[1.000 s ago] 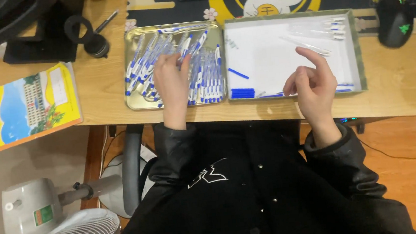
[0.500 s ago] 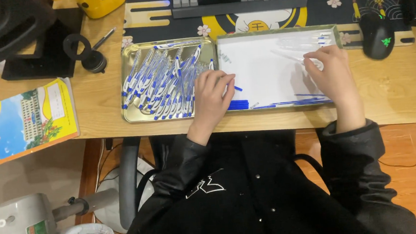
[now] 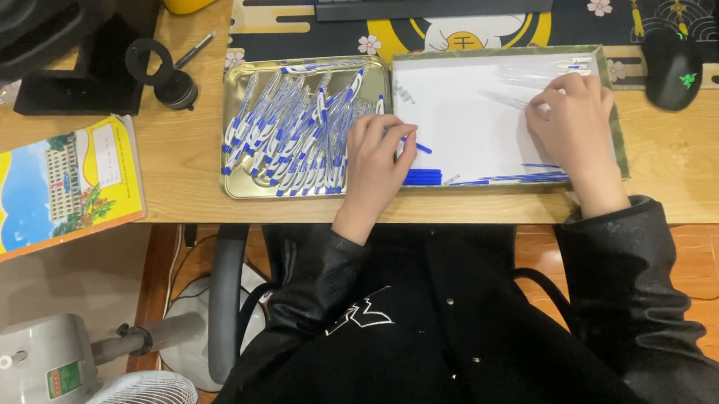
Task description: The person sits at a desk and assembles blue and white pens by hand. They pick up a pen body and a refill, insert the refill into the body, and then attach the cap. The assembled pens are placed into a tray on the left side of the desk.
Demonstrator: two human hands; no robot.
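To do this pick cleanly, I judge I should pinch one piece at a time by its end, lift it straight off the tray floor, and keep my wrist low so I don't scatter the loose rows.

My left hand (image 3: 377,158) sits at the middle of the frame, across the seam between the two trays. The fingers are curled down and nearly closed, fingertips resting where the heap of blue-capped pens (image 3: 294,130) ends in the metal tray (image 3: 233,165), beside a small blue cap (image 3: 422,148) lying on the white tray (image 3: 472,112). Whether it actually grips a pen, I cannot tell.

My right hand (image 3: 575,121) lies right of centre on the white tray, fingers bent together, tips touching a clear pen barrel (image 3: 510,99) near the tray's upper right corner. A row of blue refills (image 3: 507,178) lies along the tray's lower edge.
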